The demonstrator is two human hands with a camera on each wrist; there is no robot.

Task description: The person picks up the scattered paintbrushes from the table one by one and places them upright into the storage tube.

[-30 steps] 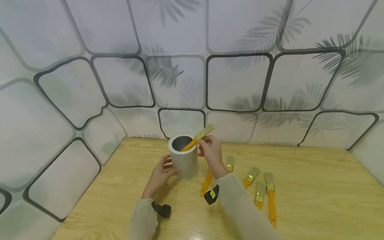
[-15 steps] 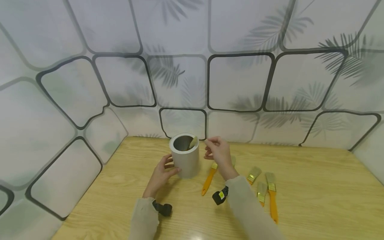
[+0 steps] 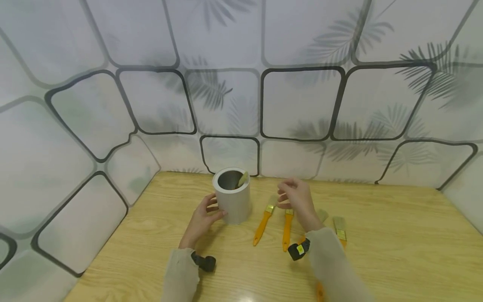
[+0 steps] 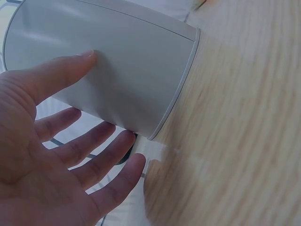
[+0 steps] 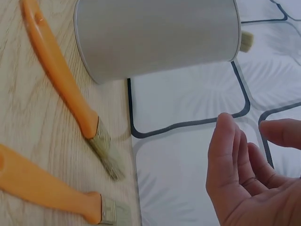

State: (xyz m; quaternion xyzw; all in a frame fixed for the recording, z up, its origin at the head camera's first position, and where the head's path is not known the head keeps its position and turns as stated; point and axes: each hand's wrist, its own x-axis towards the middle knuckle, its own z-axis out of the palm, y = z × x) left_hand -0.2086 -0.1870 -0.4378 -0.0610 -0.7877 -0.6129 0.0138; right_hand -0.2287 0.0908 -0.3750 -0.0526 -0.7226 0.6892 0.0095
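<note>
A light grey cylindrical can stands upright on the table, its dark inside showing from above. Bristles of a paintbrush stick up just past its right rim. My left hand is at the can's left side; the thumb touches the wall and the loosely spread fingers reach along the far side, as the left wrist view shows. My right hand, holding nothing and with fingers loosely bent, hovers to the right of the can. Below it lie two orange-handled paintbrushes, one nearer the can and another paintbrush beside it.
More paintbrushes lie to the right, partly covered by the right sleeve; one paintbrush shows its bristles beyond it. The wooden table meets a patterned wall close behind the can.
My right hand has let go of the paintbrush, which dropped deeper into the can, and has moved away to the right over the paintbrushes. My left hand has stayed at the can.
</note>
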